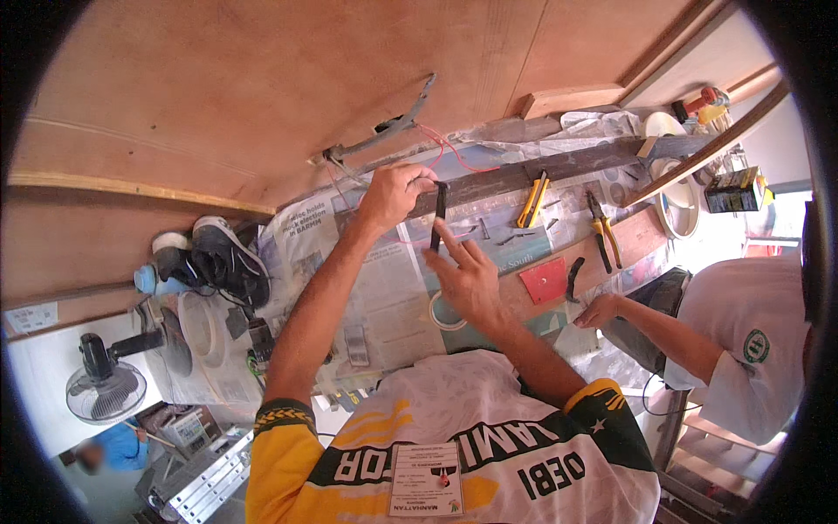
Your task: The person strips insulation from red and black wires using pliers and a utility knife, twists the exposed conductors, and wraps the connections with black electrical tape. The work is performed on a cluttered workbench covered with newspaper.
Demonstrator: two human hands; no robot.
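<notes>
My left hand (393, 199) is closed, its thumb and fingertips pinching the upper end of a short black strip (440, 208). The strip hangs down toward my right hand (471, 281), whose index finger and thumb close on its lower end. Thin red wires (443, 150) run from a grey conduit (384, 133) in the wooden panel, and a pink wire passes behind the strip. A yellow utility knife (533, 201) and yellow-handled pliers (602, 231) lie to the right, with several screws (515, 237) between. Another curved black strip (573, 279) lies nearby.
Newspaper (349, 297) covers the work surface, and a dark wooden bar (559, 166) crosses it. A red square (543, 280) lies on a board. A co-worker's hand (599, 311) reaches in at right. Shoes (229, 262) and a fan (106, 389) stand left.
</notes>
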